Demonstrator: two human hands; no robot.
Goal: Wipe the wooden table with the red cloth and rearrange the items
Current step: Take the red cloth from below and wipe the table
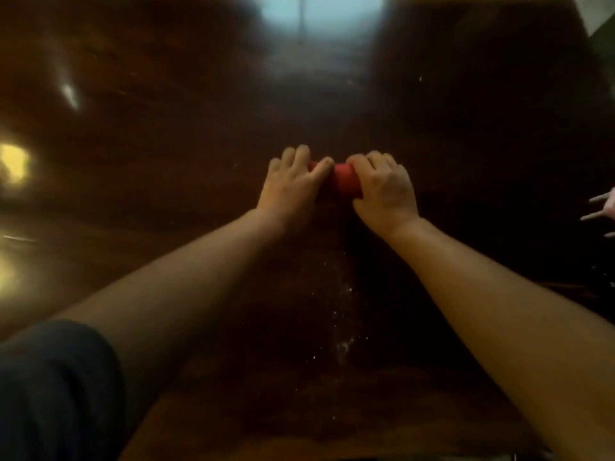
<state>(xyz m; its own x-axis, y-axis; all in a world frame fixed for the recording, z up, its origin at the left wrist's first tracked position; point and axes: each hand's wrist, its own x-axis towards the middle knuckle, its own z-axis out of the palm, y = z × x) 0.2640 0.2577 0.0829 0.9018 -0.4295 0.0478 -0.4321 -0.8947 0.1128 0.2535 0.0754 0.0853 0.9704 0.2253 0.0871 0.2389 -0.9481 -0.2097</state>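
Observation:
The red cloth (pixel 346 179) lies bunched into a small roll on the dark wooden table (pixel 166 134), near the middle of the view. My left hand (pixel 293 184) presses on its left end with fingers curled over it. My right hand (pixel 386 191) grips its right end. Both arms reach forward across the table. Most of the cloth is hidden under my fingers. A trail of pale crumbs or dust (pixel 342 331) runs along the table between my forearms, toward the near edge.
Another person's fingers (pixel 602 211) show at the right edge, over the table's side. Bright light reflections sit on the glossy surface at the far centre (pixel 319 11) and left (pixel 13 161). The image is dim and blurred.

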